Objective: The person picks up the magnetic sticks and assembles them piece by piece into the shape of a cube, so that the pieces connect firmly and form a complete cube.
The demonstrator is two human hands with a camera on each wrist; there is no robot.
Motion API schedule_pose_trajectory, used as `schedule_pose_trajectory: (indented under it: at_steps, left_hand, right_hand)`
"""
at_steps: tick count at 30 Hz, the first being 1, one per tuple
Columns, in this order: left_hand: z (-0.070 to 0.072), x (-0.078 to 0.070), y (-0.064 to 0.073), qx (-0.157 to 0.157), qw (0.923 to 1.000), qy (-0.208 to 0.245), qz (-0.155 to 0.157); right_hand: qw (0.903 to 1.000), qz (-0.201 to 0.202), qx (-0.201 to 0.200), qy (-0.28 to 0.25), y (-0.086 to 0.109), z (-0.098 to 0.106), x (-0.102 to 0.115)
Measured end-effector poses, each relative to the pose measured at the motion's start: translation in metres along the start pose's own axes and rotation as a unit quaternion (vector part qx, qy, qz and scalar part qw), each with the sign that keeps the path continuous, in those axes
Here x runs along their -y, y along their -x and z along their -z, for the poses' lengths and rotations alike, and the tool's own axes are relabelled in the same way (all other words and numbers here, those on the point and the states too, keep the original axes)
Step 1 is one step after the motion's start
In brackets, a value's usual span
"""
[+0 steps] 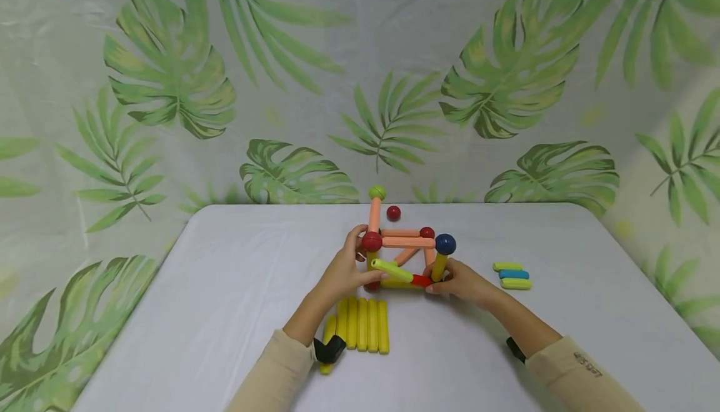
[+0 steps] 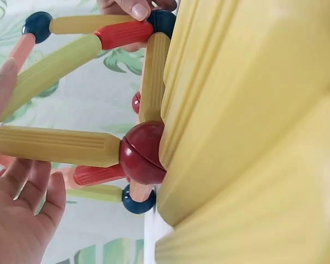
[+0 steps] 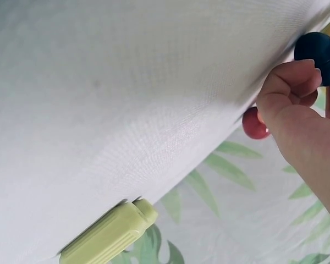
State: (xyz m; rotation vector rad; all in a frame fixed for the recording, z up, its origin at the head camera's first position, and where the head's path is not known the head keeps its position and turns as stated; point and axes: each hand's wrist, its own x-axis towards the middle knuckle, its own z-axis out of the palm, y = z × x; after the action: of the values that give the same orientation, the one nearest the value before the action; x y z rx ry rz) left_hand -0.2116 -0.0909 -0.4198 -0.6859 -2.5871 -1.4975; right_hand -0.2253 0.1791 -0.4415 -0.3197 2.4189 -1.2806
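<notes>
A frame of magnetic building rods and balls stands on the table, its top corners a red ball (image 1: 372,241) and a blue ball (image 1: 445,244). My left hand (image 1: 344,269) holds its left side, fingers behind the yellow upright rod (image 2: 58,146) and thumb by the raised end of a slanting light green rod (image 1: 392,271). That rod runs down into a short red rod (image 2: 124,35), which meets the lower right blue ball (image 3: 318,58). My right hand (image 1: 464,284) pinches this ball between thumb and fingers. A salmon rod (image 1: 375,214) with a green ball (image 1: 377,192) rises at the back left.
Several yellow rods (image 1: 373,324) lie side by side in front of the frame, partly under my left wrist. At the right are two light green rods (image 1: 515,284) and a blue rod (image 1: 514,274). A loose red ball (image 1: 394,213) sits behind the frame, near the table's far edge.
</notes>
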Motion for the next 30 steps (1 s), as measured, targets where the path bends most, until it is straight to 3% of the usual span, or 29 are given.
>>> schedule_pose_trajectory:
  at_steps: [6, 14, 22, 24, 30]
  left_hand:
    - [-0.001, 0.006, -0.008, 0.025, 0.9972, 0.063, 0.031]
    - [-0.003, 0.008, -0.017, 0.066, 0.9822, 0.17, 0.044]
    - [-0.002, 0.008, -0.017, 0.05, 0.9831, 0.172, 0.037]
    - [-0.001, 0.007, -0.017, 0.053, 0.9804, 0.185, 0.04]
    - [0.003, -0.012, -0.008, 0.05, 0.9698, 0.235, 0.04]
  right_hand:
    - [1.0, -0.003, -0.002, 0.006, 0.001, -0.001, 0.003]
    - [0.9999, -0.014, -0.004, 0.007, 0.001, -0.001, 0.005]
    - [0.9998, -0.011, -0.009, 0.016, -0.001, 0.0, 0.007]
    - [0.9997, -0.014, -0.009, 0.019, -0.002, 0.0, 0.007]
    - [0.9994, -0.022, -0.007, 0.025, -0.002, -0.003, 0.004]
